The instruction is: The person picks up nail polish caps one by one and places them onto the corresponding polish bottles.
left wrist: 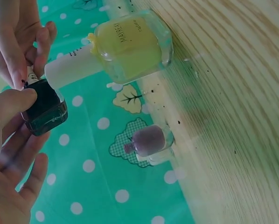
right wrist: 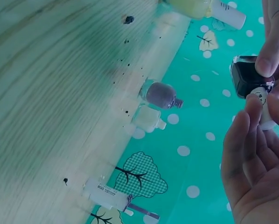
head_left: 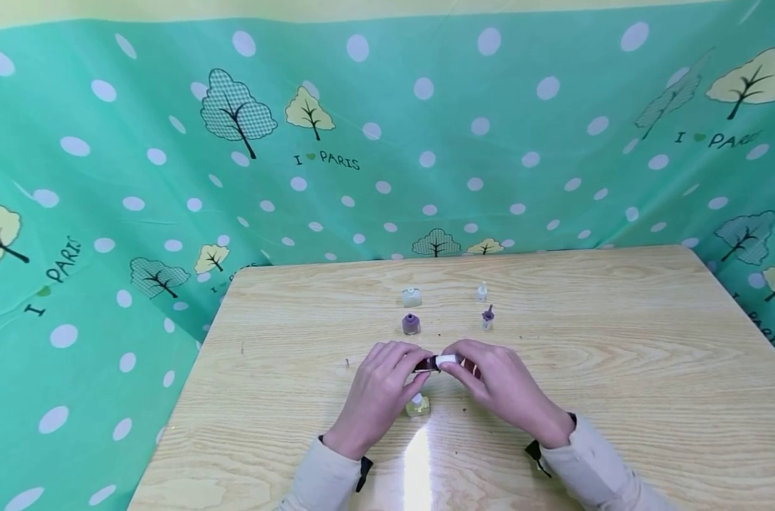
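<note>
My left hand (head_left: 384, 380) grips a small dark nail polish bottle (left wrist: 47, 109) by its glass body, the thumb on one side and fingers on the other. From the opposite side, my right hand (head_left: 499, 380) pinches the white cap (right wrist: 263, 99), which sits at the bottle's neck. Whether the cap is screwed tight I cannot tell. Bottle and cap lie roughly level between the hands, above the table. Just below the left hand stands a yellow nail polish bottle (head_left: 418, 407) with its white cap on.
Farther back on the wooden table (head_left: 285, 312) stand an uncapped purple polish bottle (head_left: 411, 325) and an uncapped whitish bottle (head_left: 411, 297). To their right are a purple-stained brush cap (head_left: 487, 318) and a white brush cap (head_left: 482, 292), brushes upward. Dark specks dot the wood.
</note>
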`<state>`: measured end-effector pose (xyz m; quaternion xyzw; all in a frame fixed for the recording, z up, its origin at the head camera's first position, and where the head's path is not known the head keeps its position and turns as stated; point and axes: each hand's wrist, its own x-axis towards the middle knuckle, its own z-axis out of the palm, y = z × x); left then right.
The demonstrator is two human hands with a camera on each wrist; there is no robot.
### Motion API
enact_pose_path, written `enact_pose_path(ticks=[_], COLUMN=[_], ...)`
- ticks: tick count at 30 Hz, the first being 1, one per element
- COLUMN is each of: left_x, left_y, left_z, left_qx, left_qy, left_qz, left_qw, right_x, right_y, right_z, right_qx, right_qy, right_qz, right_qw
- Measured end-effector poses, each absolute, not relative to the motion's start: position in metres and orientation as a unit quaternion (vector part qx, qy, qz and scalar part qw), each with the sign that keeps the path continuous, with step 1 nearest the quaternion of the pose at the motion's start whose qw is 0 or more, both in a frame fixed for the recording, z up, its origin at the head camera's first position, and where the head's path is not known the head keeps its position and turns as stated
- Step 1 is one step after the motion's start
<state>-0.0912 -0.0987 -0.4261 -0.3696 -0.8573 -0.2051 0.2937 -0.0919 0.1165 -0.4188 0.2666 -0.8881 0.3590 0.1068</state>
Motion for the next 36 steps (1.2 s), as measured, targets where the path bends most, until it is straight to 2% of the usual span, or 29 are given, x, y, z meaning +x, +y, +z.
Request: enact_pose_path(ticks=[10,23,36], left_x=[-0.0929,-0.0923,-0.0931], left_y=[-0.0982,-0.0991,-0.0993], left_z=[-0.4268,-0.4228,-0.4186], left_qx=[-0.372,-0.353,-0.354], left_qy=[-0.855,-0.877,-0.881], left_qz=[-0.185,-0.181,-0.162], left_qw=[0.311,0.271,0.268], right_x=[-0.0910,-0.0920,-0.0937], right_y=[0.1146,0.1123,0.1120], right_z=[-0.4174,-0.4151,-0.4159], right_qx=[0.241,0.246,0.257], right_qy=[-0.892,-0.894,-0.892], right_qz=[0.372,0.360,0.359], right_qw=[0.092,0.101,0.090])
